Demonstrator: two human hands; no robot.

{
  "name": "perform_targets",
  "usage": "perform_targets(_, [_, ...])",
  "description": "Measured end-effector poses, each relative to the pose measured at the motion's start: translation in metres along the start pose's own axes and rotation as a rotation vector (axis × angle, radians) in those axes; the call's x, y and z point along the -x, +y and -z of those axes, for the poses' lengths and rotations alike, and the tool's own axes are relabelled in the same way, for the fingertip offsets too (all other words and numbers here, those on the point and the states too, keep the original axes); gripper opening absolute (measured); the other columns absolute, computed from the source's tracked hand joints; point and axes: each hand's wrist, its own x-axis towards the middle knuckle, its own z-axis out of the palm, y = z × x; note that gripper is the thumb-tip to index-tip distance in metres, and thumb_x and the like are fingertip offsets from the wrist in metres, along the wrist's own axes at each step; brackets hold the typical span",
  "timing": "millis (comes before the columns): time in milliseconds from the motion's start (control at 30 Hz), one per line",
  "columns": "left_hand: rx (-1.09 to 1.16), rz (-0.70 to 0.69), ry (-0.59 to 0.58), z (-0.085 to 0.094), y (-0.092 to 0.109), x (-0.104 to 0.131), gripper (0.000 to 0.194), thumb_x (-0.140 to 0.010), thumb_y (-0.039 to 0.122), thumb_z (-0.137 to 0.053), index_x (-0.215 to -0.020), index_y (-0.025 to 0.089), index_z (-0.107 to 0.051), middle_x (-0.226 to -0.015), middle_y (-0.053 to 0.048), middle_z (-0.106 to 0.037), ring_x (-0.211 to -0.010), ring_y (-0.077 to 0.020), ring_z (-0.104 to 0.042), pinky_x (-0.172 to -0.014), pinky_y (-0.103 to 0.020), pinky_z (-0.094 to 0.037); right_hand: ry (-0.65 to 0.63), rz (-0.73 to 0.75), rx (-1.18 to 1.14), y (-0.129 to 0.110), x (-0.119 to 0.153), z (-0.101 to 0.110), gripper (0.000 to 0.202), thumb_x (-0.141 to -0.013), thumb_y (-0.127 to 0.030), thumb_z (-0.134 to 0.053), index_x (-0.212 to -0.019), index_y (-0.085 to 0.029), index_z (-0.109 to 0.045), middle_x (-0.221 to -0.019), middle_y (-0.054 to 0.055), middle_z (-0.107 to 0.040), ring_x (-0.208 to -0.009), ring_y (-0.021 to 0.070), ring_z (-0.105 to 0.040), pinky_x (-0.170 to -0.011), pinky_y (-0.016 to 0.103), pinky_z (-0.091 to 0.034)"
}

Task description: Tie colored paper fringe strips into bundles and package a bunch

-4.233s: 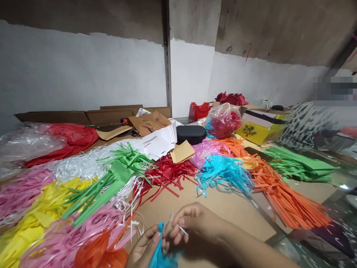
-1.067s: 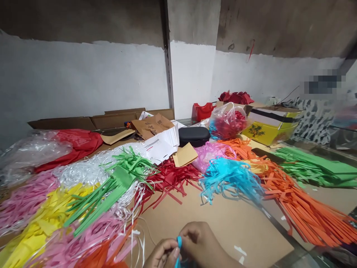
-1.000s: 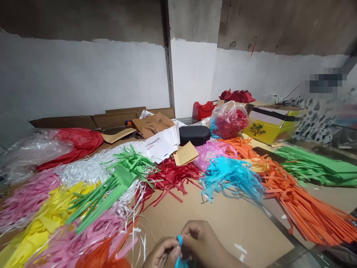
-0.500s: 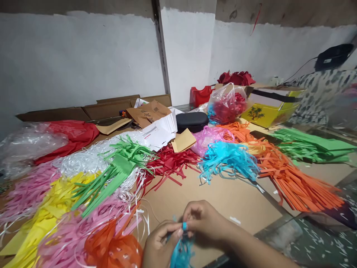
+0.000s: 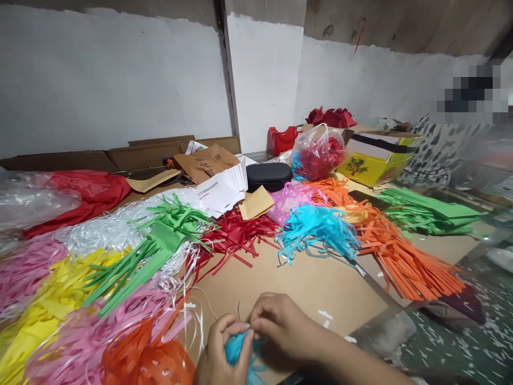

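At the bottom centre, my left hand [image 5: 222, 350] is closed round a light blue tassel [image 5: 236, 347], whose strips hang down below the fingers. My right hand [image 5: 276, 323] pinches at the top end of the same tassel, its fingertips touching those of my left hand. A thin strand sticks up just behind the fingertips. Beyond the hands, a pile of light blue strips [image 5: 318, 230] lies on the brown cardboard [image 5: 304, 289], with red strips [image 5: 240, 232] to its left and orange strips [image 5: 409, 256] to its right.
Green, yellow, pink and white strips spread over the left side, with an orange bundle [image 5: 148, 355] near my left hand. Behind stand a black case [image 5: 268, 176], envelopes [image 5: 224, 187], a filled plastic bag [image 5: 320, 152] and a yellow box [image 5: 372, 158]. Patterned cloth is at the right.
The view has turned slightly right. My left hand now wraps more round the tassel, and the blue band once visible between the fingertips is mostly covered.
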Motion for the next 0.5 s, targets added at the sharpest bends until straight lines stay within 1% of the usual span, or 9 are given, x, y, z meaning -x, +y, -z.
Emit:
perform_targets(67, [-0.072,-0.063,0.042,-0.002,0.000,0.002,0.052,-0.086,0.073,-0.045,-0.106,0.026,-0.055,-0.082,-0.002,-0.077,-0.079,-0.0221,-0.075,-0.070,-0.031,-0.056,-0.029,-0.134,-0.171,0.004,-0.002,-0.002,0.020,-0.080,-0.034,-0.064,-0.080,-0.014,-0.063,-0.070,0.002,-0.063,-0.064,0.0143,-0.059,-0.066,0.026,-0.047])
perform_targets(133, [-0.123,-0.132,0.067,-0.005,-0.003,0.003,0.050,-0.089,0.071,-0.042,-0.107,0.026,-0.054,-0.083,-0.003,-0.077,-0.079,-0.0224,-0.075,-0.070,-0.031,-0.057,-0.056,-0.193,-0.263,0.005,-0.002,-0.003,0.026,-0.078,-0.040,-0.065,-0.083,-0.015,-0.061,-0.069,0.002,-0.063,-0.064,0.0156,-0.060,-0.066,0.028,-0.048])
perform_targets(200, [-0.169,-0.207,0.084,-0.007,-0.006,0.003,0.044,-0.092,0.065,-0.043,-0.108,0.025,-0.054,-0.083,-0.004,-0.078,-0.079,-0.0221,-0.076,-0.070,-0.031,-0.057,-0.044,-0.100,-0.079,0.005,-0.001,-0.004,0.022,-0.080,-0.037,-0.062,-0.083,-0.015,-0.062,-0.073,0.004,-0.064,-0.070,0.0173,-0.060,-0.071,0.030,-0.048])
perform_targets(267, [-0.197,-0.275,0.075,-0.010,-0.010,0.002,0.039,-0.095,0.059,-0.042,-0.109,0.025,-0.054,-0.084,-0.005,-0.078,-0.078,-0.0218,-0.076,-0.072,-0.032,-0.057,0.006,0.055,0.200,0.002,0.001,-0.005,0.020,-0.084,-0.035,-0.057,-0.080,-0.016,-0.064,-0.078,0.007,-0.064,-0.075,0.0185,-0.058,-0.075,0.032,-0.045])
perform_targets(300, [-0.204,-0.289,0.056,-0.011,-0.011,0.001,0.039,-0.096,0.058,-0.040,-0.110,0.024,-0.054,-0.085,-0.005,-0.078,-0.079,-0.0216,-0.076,-0.073,-0.032,-0.057,0.042,0.109,0.256,0.001,0.000,-0.005,0.022,-0.085,-0.036,-0.057,-0.079,-0.016,-0.064,-0.079,0.007,-0.064,-0.075,0.0185,-0.057,-0.076,0.032,-0.044])
perform_targets(333, [-0.210,-0.289,0.026,-0.011,-0.012,-0.001,0.039,-0.097,0.057,-0.039,-0.111,0.024,-0.053,-0.086,-0.004,-0.078,-0.080,-0.0214,-0.076,-0.073,-0.032,-0.058,0.080,0.134,0.226,0.000,0.000,-0.003,0.024,-0.085,-0.040,-0.059,-0.079,-0.017,-0.063,-0.078,0.007,-0.062,-0.073,0.0178,-0.055,-0.074,0.031,-0.043])
perform_targets(400, [-0.220,-0.265,-0.057,-0.008,-0.014,-0.007,0.037,-0.097,0.056,-0.041,-0.112,0.024,-0.053,-0.086,-0.002,-0.078,-0.080,-0.0209,-0.076,-0.070,-0.032,-0.058,0.125,0.113,0.020,-0.001,-0.005,0.006,0.036,-0.089,-0.053,-0.056,-0.080,-0.018,-0.057,-0.068,0.002,-0.056,-0.061,0.0140,-0.049,-0.061,0.026,-0.041])
perform_targets(467, [-0.239,-0.234,-0.130,0.003,-0.018,-0.018,0.032,-0.093,0.052,-0.049,-0.110,0.025,-0.054,-0.085,0.000,-0.078,-0.078,-0.0205,-0.076,-0.066,-0.030,-0.059,0.165,0.074,-0.214,-0.003,-0.010,0.027,0.043,-0.092,-0.063,-0.047,-0.081,-0.020,-0.050,-0.059,-0.004,-0.046,-0.048,0.0103,-0.039,-0.049,0.022,-0.035])
perform_targets(500, [-0.254,-0.218,-0.137,0.012,-0.022,-0.025,0.031,-0.091,0.051,-0.052,-0.108,0.026,-0.055,-0.084,0.001,-0.078,-0.078,-0.0206,-0.076,-0.065,-0.030,-0.059,0.206,0.066,-0.314,-0.004,-0.012,0.042,0.044,-0.091,-0.064,-0.048,-0.082,-0.021,-0.046,-0.058,-0.006,-0.043,-0.045,0.0089,-0.035,-0.046,0.021,-0.032])
